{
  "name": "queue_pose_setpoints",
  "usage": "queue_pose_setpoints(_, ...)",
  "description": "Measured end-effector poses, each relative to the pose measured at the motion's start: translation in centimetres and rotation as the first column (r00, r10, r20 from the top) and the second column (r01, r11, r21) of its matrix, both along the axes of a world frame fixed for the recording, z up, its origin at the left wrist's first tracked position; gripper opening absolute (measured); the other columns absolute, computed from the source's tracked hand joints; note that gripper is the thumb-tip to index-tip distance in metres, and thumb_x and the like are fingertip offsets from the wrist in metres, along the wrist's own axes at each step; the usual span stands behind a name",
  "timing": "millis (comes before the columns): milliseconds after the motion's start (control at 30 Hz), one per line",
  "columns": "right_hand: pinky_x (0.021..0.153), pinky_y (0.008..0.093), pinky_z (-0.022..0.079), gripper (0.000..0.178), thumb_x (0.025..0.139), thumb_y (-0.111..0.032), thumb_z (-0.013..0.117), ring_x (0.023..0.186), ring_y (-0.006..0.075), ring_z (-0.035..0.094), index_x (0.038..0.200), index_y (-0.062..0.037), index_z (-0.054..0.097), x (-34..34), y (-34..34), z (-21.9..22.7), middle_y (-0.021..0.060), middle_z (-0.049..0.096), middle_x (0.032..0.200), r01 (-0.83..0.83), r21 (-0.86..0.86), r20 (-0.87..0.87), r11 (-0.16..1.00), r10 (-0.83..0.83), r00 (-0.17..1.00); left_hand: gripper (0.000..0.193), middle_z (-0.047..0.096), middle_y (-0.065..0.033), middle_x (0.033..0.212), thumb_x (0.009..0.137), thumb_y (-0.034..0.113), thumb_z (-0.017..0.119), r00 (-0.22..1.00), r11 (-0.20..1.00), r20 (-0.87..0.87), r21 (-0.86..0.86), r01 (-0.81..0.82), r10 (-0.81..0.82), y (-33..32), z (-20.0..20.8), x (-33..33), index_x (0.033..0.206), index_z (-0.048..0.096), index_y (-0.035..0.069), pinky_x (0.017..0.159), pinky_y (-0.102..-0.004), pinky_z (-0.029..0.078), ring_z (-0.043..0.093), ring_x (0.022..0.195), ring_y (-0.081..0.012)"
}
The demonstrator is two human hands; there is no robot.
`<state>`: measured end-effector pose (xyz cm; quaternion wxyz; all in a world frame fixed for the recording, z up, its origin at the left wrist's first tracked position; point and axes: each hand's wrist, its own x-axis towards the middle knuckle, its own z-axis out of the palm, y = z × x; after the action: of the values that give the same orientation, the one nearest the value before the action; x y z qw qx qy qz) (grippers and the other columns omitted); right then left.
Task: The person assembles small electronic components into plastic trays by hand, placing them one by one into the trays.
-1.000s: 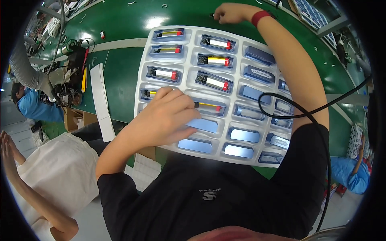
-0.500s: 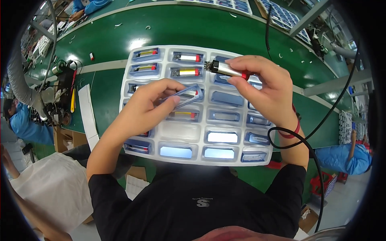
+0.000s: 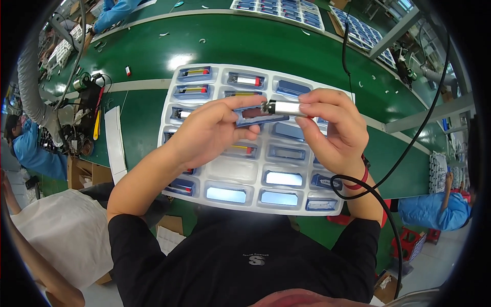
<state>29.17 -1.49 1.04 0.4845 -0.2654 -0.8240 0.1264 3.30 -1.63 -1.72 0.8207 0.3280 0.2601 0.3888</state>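
Silver cylinder is being pinched by right hand fingers at 3 o'clock of blue case, gripped by left hand, over tray.

a long green bench curves across the room, with glare from overhead light on its top. a white stripe runs along it. a grey ribbed hose hangs at the left. a metal frame stands at the right. pale floor shows lower right, with a red stool.
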Motion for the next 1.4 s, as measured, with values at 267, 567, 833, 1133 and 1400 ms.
queue_pose_setpoints(267, 0.084, 0.0371, 0.054, 0.026, 0.074, 0.006, 0.079, 0.097, 0.0288, 0.068, 0.097, -0.0044, 0.073, -1.1, 0.6, -0.6, 0.0095, 0.075, 0.106, -0.058, 0.045, 0.147, 0.997, 0.051, 0.988, 0.057, 0.062, -0.0161, 0.125, 0.109, 0.031, 0.04, 0.989, 0.994, 0.106, 0.026, 0.104, -0.106, 0.2, -0.3, 0.0, 0.15, 0.043, -0.009, 0.1, -0.0374, 0.05, 0.062, 0.105, -0.0219)
queue_pose_setpoints(567, 0.082, 0.0376, 0.055, 0.025, 0.075, 0.007, 0.077, 0.094, 0.0303, 0.067, 0.098, -0.0033, 0.075, -0.9, 0.9, -0.8, 0.0103, 0.075, 0.11, -0.066, -0.029, 0.139, 0.997, 0.07, 0.988, 0.054, 0.062, -0.0139, 0.124, 0.111, 0.028, 0.045, 0.997, 0.993, 0.043, 0.093, 0.068, -0.072, 0.0, -0.4, 0.0, 0.15, 0.043, -0.008, 0.101, -0.0366, 0.051, 0.063, 0.106, -0.0211)
queue_pose_setpoints(833, 0.085, 0.0342, 0.054, 0.038, 0.081, 0.004, 0.077, 0.097, 0.0258, 0.066, 0.117, -0.0005, 0.071, -1.3, 0.4, -1.1, 0.0118, 0.07, 0.123, 0.014, 0.046, 0.185, 0.999, -0.023, 0.983, 0.044, 0.068, -0.0049, 0.105, 0.108, 0.014, 0.053, 0.954, 0.959, -0.3, 0.271, 0.076, 0.01, -0.1, -0.6, 0.4, 0.151, 0.049, 0.001, 0.093, -0.0281, 0.053, 0.064, 0.096, -0.0108)
queue_pose_setpoints(1133, 0.097, 0.0304, 0.053, 0.057, 0.09, 0.005, 0.074, 0.11, 0.0135, 0.062, 0.143, 0.0038, 0.052, -0.9, 0.1, -1.7, 0.0097, 0.062, 0.125, -0.268, -0.707, -0.267, 0.654, 0.103, 0.958, 0.041, 0.067, -0.0056, 0.123, 0.108, 0.009, 0.052, 0.96, 0.92, -0.267, 0.391, 0.029, 0.083, -0.1, -0.9, 0.3, 0.148, 0.052, 0.002, 0.093, -0.0266, 0.054, 0.063, 0.099, -0.0082)
queue_pose_setpoints(1400, 0.091, 0.0315, 0.054, 0.045, 0.09, 0.004, 0.072, 0.103, 0.0185, 0.066, 0.134, 0.0024, 0.061, -0.8, 0.7, -1.6, 0.0116, 0.066, 0.12, -0.135, -0.56, -0.03, 0.818, 0.143, 0.989, 0.043, 0.067, -0.0114, 0.123, 0.103, 0.006, 0.058, 0.829, 0.806, -0.515, 0.574, 0.146, 0.217, -0.3, 0.3, 0.2, 0.146, 0.053, 0.0, 0.093, -0.0309, 0.056, 0.068, 0.103, -0.016)
